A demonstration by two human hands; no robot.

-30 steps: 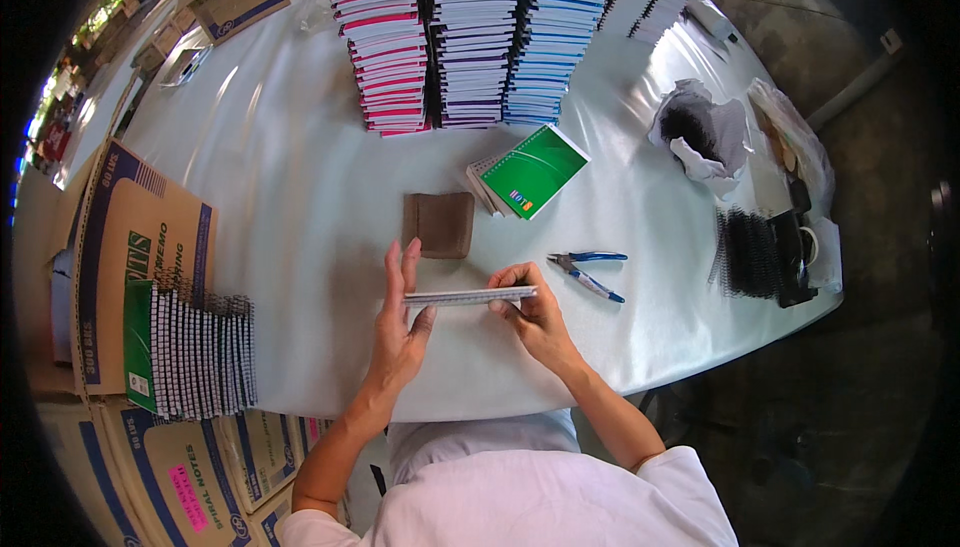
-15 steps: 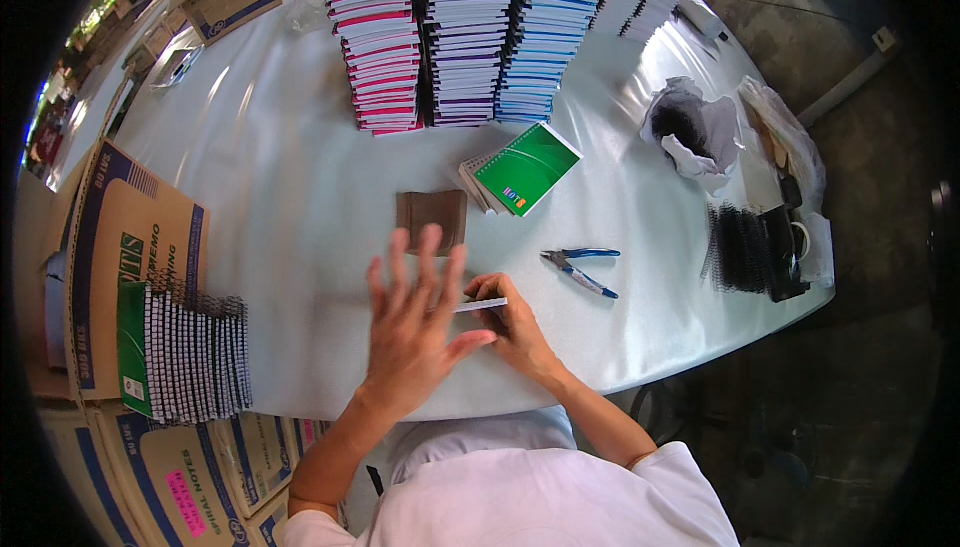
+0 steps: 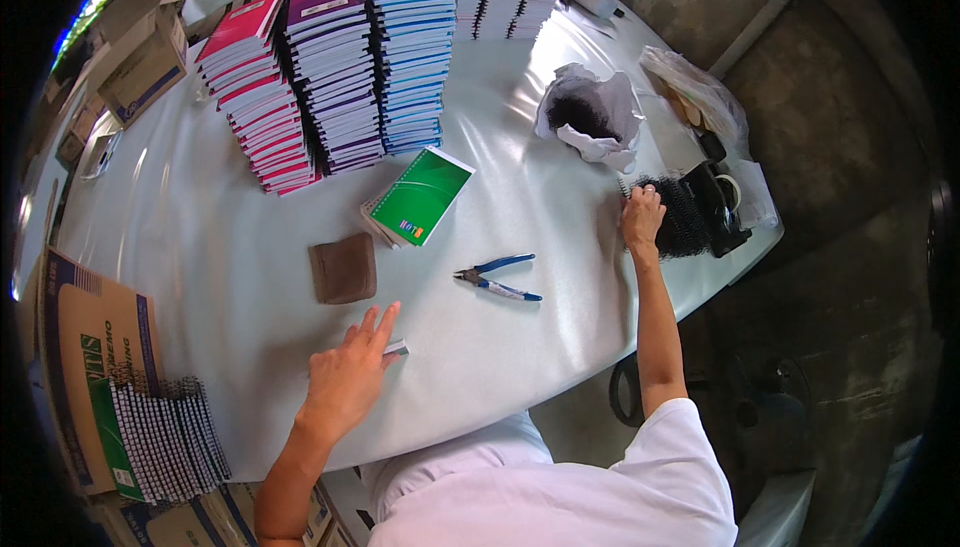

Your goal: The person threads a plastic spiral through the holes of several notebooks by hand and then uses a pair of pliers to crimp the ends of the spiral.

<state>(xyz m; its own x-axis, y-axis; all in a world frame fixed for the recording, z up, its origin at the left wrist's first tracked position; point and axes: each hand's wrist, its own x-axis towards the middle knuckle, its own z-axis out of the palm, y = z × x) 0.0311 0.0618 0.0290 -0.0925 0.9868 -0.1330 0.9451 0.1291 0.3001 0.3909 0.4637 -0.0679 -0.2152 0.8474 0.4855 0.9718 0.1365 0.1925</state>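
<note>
hands point(image 3: 345, 384) have moved apart, the right one point(image 3: 643, 218) seemingly touching black coils point(image 3: 679, 224).

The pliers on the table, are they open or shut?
Open: the pliers lie with their blue handles spread apart, the table showing between them.

The person wore a loose white shirt point(image 3: 560, 502), plain where it showed, with soft folds in the cloth. Its right sleeve point(image 3: 680, 437) was short and fairly wide, with a straight hem around the arm. Below the shirt showed a pale, off-white lower garment point(image 3: 460, 457), lightly creased; its full cut was hidden. Both hands point(image 3: 350, 372) were bare, as were the forearms point(image 3: 658, 317).
</note>
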